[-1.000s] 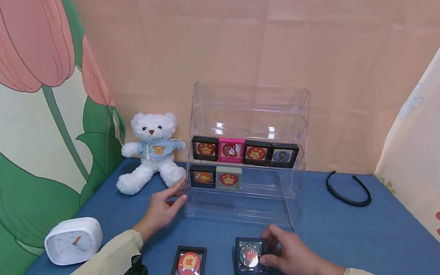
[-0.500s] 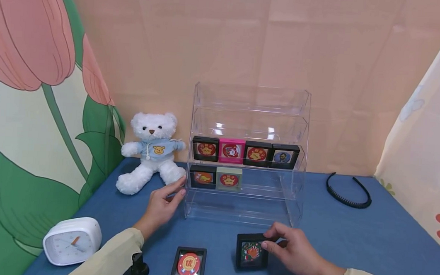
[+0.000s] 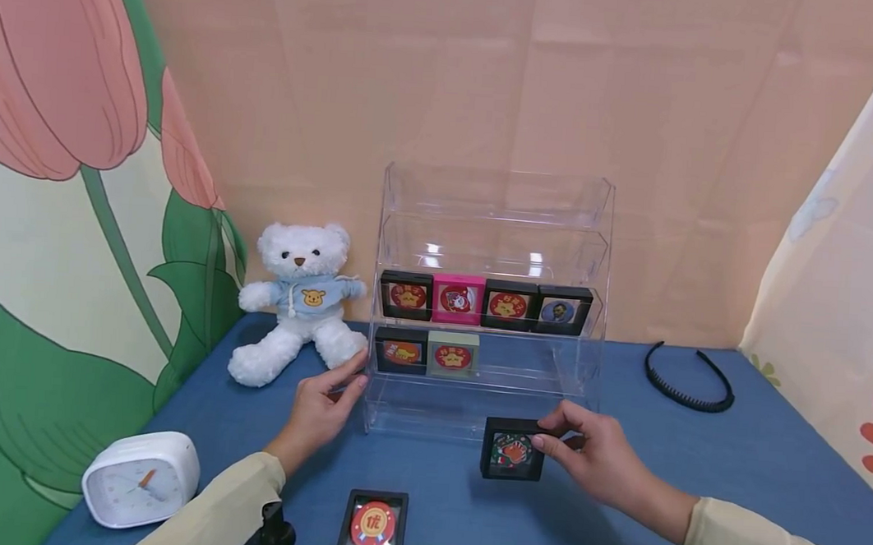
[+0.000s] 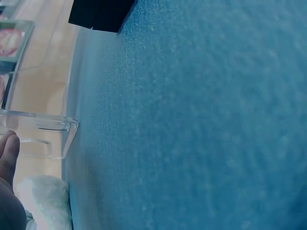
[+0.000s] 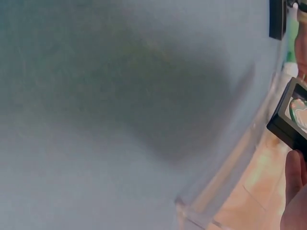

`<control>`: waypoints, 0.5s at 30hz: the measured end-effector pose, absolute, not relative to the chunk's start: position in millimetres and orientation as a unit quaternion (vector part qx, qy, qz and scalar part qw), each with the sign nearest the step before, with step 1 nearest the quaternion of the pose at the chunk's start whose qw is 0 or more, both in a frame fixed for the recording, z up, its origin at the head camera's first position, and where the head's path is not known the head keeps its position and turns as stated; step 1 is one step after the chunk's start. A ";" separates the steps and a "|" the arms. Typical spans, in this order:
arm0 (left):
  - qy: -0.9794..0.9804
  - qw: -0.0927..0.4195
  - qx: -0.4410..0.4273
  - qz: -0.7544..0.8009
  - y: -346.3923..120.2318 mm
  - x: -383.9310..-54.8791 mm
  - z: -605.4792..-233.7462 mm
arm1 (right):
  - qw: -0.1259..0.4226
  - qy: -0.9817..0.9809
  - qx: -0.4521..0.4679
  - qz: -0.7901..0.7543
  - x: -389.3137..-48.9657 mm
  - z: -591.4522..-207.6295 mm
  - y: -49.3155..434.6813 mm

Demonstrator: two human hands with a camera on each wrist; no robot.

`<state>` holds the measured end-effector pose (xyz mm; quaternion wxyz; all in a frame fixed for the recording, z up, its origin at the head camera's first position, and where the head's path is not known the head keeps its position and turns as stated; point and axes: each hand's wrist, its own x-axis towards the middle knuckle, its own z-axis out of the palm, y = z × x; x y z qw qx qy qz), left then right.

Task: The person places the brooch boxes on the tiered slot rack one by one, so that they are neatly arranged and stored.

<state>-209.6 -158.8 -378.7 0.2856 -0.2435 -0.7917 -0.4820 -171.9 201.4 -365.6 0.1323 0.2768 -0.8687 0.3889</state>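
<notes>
My right hand pinches a small black display box with a green and red badge behind its clear front. It holds the box upright above the cloth, in front of the bottom tier of the clear acrylic display rack; the same box shows at the right edge of the right wrist view. At the rack's lower left side my left hand rests its straight fingertips against the side panel. Another black display box with a red round badge lies flat on the blue cloth near the front.
In the rack's third tier down stands a row of several boxes, including a pink box. Below are a black box and a pale green box. A white teddy bear, white clock and black headband surround the rack.
My right hand has tilted the black box upright, lifted it off the cloth and carried it forward toward the rack. My left hand has stayed at the rack's side.
</notes>
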 end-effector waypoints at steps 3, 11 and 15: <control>-0.789 0.290 -0.249 -0.482 -159.3 -210.5 -380.2 | 0.155 -0.874 0.271 0.371 -177.2 -356.6 200.7; -0.781 0.285 -0.259 -0.492 -161.2 -212.5 -383.5 | 0.208 -0.882 0.243 0.344 -198.6 -329.6 199.8; -0.777 0.288 -0.260 -0.495 -160.8 -212.9 -384.0 | 0.222 -0.885 0.234 0.336 -210.8 -319.2 199.8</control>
